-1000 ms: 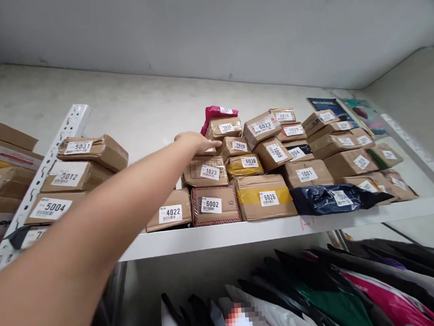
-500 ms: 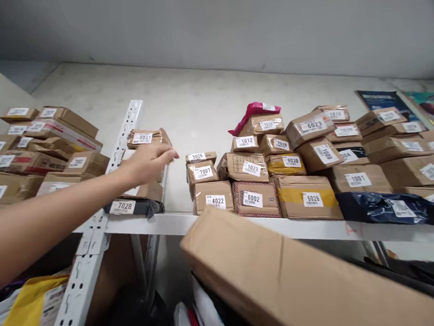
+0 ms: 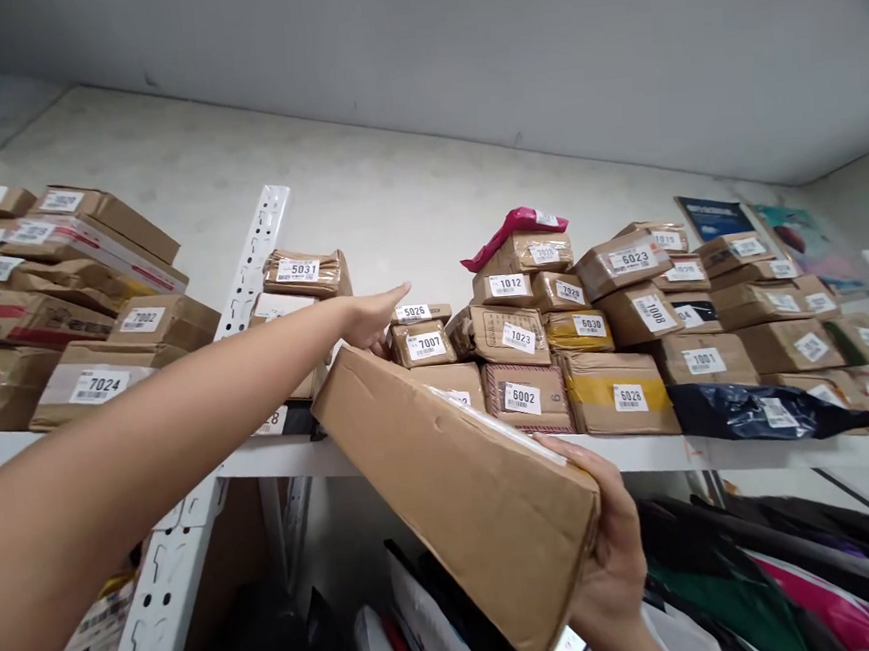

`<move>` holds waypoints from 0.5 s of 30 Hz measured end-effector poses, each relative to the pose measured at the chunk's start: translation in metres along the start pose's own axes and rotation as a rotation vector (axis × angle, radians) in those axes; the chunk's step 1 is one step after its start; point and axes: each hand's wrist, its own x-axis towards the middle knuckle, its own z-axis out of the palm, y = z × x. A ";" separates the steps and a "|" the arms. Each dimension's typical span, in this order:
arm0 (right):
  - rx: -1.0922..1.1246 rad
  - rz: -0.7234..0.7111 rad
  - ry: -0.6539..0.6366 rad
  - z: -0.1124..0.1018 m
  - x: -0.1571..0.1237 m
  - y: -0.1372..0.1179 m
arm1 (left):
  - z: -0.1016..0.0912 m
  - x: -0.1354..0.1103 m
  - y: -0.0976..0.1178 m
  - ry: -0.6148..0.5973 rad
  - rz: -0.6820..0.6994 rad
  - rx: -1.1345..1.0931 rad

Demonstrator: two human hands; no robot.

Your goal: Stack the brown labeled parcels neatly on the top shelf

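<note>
A long brown cardboard box (image 3: 447, 485) is held up in front of the upper shelf, tilted, its far left end over the shelf edge. My right hand (image 3: 610, 552) grips its near right end, thumb on top. Above the far end, my left hand (image 3: 374, 320) reaches into the gap between two stacks, its thumb stretched out. Its other fingers are partly hidden behind the box, close to the parcels labelled 5026 (image 3: 413, 313) and 7007 (image 3: 426, 345). Left of that hand stands a stack topped by parcel 5031 (image 3: 306, 271).
The white shelf (image 3: 287, 459) carries several stacked labelled parcels, including 6002 (image 3: 523, 399) and 6028 (image 3: 625, 396). A perforated white upright (image 3: 161, 588) rises on the left. Bagged packages (image 3: 785, 579) fill the level below. A dark blue bag (image 3: 757, 410) overhangs the shelf edge.
The box has risen and swung left, its far end now over the shelf edge. My right hand has come into view on it. My left hand has moved right, past parcel 5031.
</note>
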 end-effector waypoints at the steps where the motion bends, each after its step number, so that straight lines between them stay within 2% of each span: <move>1: -0.012 -0.033 -0.034 -0.001 0.006 -0.007 | -0.004 0.002 0.002 -0.035 -0.002 0.022; 4: -0.121 -0.083 -0.172 -0.004 0.028 -0.029 | -0.014 0.010 0.005 -0.096 0.010 0.072; 9: -0.309 -0.150 -0.367 0.003 0.066 -0.063 | -0.018 0.018 0.005 -0.111 0.037 0.106; 12: -0.340 -0.137 -0.433 0.010 0.087 -0.072 | -0.015 0.014 0.005 -0.127 0.057 0.093; 15: -0.373 -0.131 -0.462 0.014 0.104 -0.075 | -0.012 0.012 0.004 -0.195 0.102 0.047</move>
